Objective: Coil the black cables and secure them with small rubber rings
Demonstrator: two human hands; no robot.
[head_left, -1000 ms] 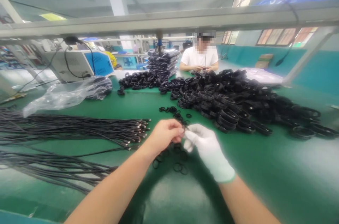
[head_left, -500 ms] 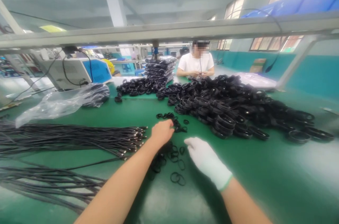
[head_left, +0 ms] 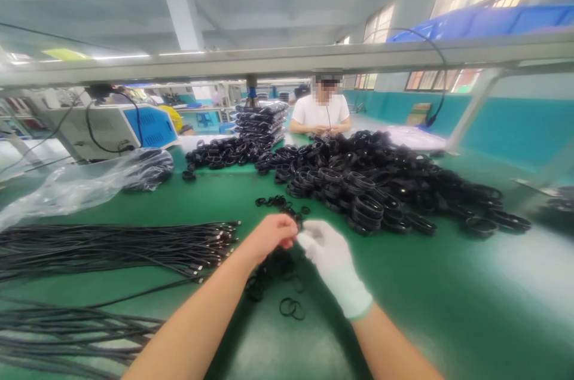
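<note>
My bare left hand (head_left: 272, 233) is over the middle of the green table, its fingers pinched together. Whatever lies between the fingertips is too small to make out. My right hand (head_left: 326, 249), in a white glove, meets it from the right with curled fingers, and the fingertips of both hands nearly touch. Beneath and beside the left hand lie loose black rings (head_left: 255, 289), partly hidden by the hand and forearm. A pair of thin black rings (head_left: 292, 308) overlaps nearer to me. More small black rings (head_left: 270, 201) are scattered just beyond the hands.
Black cables (head_left: 112, 245) with metal plugs lie in bundles at left. A large heap of coiled black cables (head_left: 368, 182) covers the table's far right. Behind are a clear plastic bag (head_left: 81, 185), stacked bags (head_left: 260, 122) and a seated person (head_left: 320, 111). A metal beam (head_left: 269, 60) crosses above.
My left hand has come back from the small rings. The right hand has moved left and upward to meet it, fingertips now close together. The whole view has shifted slightly.
</note>
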